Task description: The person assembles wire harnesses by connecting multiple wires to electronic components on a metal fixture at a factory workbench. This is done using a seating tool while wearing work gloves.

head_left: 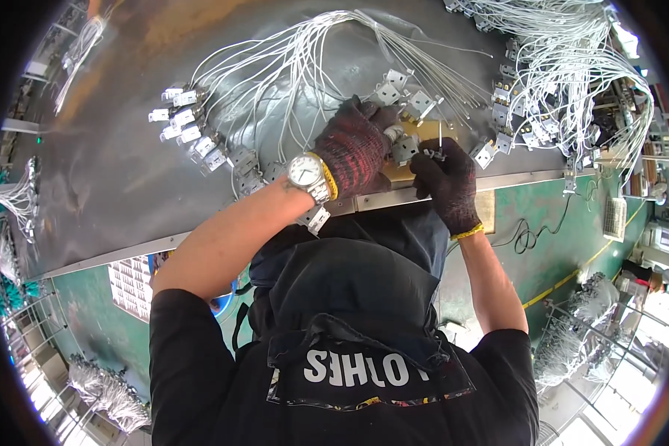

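Note:
My left hand (353,145), in a dark red and black knitted glove with a yellow cuff, is closed at the table's near edge. Its fingertips grip a small metal bracket fitting (405,150) over a tan pad (426,132). Just right of it, my right hand (452,182), in a dark glove, is closed too. A thin pale rod (440,134) sticks up from its fingers, beside a small metal bit; what exactly these are is too small to tell. Two more bracket fittings (420,105) lie just beyond the pad. White wires (305,52) fan out in a bundle behind my left hand.
Several wired fittings (189,128) lie in a row on the metal table (126,186) at left. A large heap of white wires (572,82) with fittings fills the far right. Below the table edge, a cable (526,236) lies on the green floor. Racks (583,320) hold more wire bundles.

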A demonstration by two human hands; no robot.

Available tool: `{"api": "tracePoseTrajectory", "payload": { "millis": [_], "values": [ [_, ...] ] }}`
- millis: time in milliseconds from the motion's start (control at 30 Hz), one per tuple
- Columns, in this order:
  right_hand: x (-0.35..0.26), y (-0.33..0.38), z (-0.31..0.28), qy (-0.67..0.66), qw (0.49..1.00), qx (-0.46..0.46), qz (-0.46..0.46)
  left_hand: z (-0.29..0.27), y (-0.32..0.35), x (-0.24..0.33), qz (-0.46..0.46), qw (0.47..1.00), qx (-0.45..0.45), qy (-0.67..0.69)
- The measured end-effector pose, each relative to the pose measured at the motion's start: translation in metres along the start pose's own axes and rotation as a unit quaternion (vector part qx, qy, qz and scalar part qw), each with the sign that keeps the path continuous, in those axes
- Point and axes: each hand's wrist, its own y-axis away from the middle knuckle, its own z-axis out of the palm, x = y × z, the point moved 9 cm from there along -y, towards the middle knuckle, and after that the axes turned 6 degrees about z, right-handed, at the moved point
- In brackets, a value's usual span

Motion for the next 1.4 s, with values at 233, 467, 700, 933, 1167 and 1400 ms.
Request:
{"api": "tracePoseTrajectory", "payload": {
  "millis": [233,467,700,933,1167,1400],
  "values": [
    [-0.010,0.002,0.008,0.100,0.995,0.031,-0.003,0.007,-0.007,-0.004,-0.004,0.999,0.011,-0.034],
    [-0.034,0.029,0.032,0.335,0.900,0.028,-0.278,0.008,0.004,0.000,0.012,0.998,0.051,-0.015],
    [-0.044,0.034,0.036,0.360,0.881,0.018,-0.306,0.005,-0.007,-0.005,-0.025,0.990,0.129,0.055],
    [-0.029,0.023,-0.007,0.279,0.949,-0.029,-0.142,0.013,-0.017,0.002,-0.019,0.991,0.093,0.096],
    [-0.050,0.042,-0.018,0.333,0.919,-0.046,-0.207,0.000,-0.009,0.004,0.024,0.977,0.195,0.082],
    [-0.073,0.057,0.006,0.457,0.865,0.006,-0.207,0.003,-0.012,0.006,0.011,0.981,0.173,0.084]
  ]
}}
